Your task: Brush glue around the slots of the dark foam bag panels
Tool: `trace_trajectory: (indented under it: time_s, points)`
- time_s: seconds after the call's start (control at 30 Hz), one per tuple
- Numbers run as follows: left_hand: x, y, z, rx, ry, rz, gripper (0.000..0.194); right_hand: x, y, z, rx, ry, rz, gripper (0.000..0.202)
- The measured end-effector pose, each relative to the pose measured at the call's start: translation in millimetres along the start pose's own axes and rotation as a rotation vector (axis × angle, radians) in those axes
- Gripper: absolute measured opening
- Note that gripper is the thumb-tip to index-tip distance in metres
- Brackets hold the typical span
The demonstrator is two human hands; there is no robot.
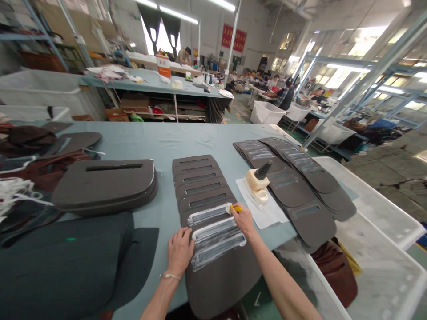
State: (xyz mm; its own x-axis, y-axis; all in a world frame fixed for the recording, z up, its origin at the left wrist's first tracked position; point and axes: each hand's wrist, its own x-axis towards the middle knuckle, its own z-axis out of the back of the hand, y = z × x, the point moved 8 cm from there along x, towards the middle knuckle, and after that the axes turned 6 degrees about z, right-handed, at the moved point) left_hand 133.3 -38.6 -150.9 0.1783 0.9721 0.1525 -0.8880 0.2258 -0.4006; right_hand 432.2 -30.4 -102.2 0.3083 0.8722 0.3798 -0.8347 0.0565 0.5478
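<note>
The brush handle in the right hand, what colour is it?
Yellow; the brush handle shows best in the head view.

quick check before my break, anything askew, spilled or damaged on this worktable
Mildly odd: the nearest rounded, dark-grey, foam-like panel juts past the front edge of the pale-blue worktable, and white streaks smear it unevenly. Nothing looks plainly damaged.

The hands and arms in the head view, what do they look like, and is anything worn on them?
The left hand and right hand are ungloved. A thin, pale bracelet circles the left wrist; nothing shows on the right. Both forearms are bare, without visible sleeves.
</note>
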Motion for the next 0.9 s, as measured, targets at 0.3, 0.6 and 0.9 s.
trace_trajectory:
  time_s: [0.3,0.6,0.9]
  points:
    - [-3,4,-2.7,-0.046,-0.003,-0.006,0.032,-31,-4,3,0.154,-0.054,-0.012,0.037]
    - [-9,4,-0.5,-0.07,-0.017,-0.009,0.033,-46,-12,3,0.177,-0.07,-0.049,0.033]
    - [-10,7,-0.6,-0.061,-0.06,0.02,0.032,-33,-1,-2,0.175,-0.083,0.015,0.038]
